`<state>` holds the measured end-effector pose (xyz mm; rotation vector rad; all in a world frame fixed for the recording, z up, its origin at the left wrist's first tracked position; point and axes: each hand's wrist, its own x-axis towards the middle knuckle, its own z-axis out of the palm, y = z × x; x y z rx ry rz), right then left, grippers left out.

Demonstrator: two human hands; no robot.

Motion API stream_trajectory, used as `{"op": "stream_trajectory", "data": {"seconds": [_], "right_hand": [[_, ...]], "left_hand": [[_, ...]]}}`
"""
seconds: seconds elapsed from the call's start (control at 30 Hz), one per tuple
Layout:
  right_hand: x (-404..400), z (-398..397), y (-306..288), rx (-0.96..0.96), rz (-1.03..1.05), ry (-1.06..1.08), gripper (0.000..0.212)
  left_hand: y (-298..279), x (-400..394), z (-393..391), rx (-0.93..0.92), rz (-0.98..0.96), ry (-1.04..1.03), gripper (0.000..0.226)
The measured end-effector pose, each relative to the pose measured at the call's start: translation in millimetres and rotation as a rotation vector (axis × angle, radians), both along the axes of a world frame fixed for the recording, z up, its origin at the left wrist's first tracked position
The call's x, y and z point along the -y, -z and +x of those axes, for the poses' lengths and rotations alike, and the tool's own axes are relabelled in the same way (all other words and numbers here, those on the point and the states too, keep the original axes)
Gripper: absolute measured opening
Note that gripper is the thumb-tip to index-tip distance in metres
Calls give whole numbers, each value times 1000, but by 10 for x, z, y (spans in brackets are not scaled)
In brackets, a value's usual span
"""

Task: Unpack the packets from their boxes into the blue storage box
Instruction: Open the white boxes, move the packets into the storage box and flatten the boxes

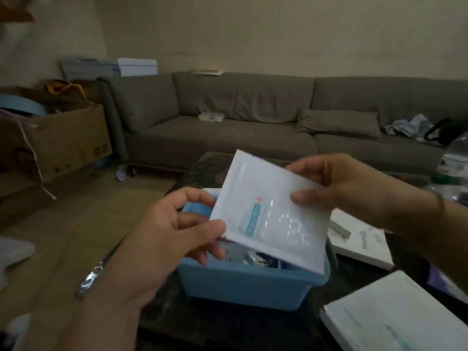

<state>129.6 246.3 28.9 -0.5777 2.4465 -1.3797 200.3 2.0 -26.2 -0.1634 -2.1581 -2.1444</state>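
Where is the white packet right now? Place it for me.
In the head view the white packet sits centre frame, held tilted between the left hand and right hand, directly over the open blue storage box.

Glossy packet (272, 219), smooth plastic blue storage box (248, 287)

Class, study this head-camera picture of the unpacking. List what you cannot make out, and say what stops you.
Head view:
- Contents of the blue storage box: mostly covered by the white packet held in the left hand and right hand.
- Print on the packet: blurred, unreadable.
- White box at lower right: cut off by the frame edge.
- Small items on the sofa: too small to identify.
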Motion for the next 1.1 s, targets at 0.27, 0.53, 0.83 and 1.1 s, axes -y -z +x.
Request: {"op": "stream_trajectory", "data": {"seconds": [0.27, 0.53, 0.83, 1.1], "right_hand": [[380, -590, 239, 21, 225, -2, 24], [798, -705, 889, 27, 528, -44, 25], [976, -711, 1160, -38, 686, -156, 38], [949, -635, 1074, -448, 834, -507, 63]], "left_hand": [[206, 401, -344, -19, 237, -348, 17], [249, 454, -408, -14, 492, -358, 13], [291, 446, -431, -35, 494, -360, 10], [318, 462, -451, -38, 486, -360, 10]]}}
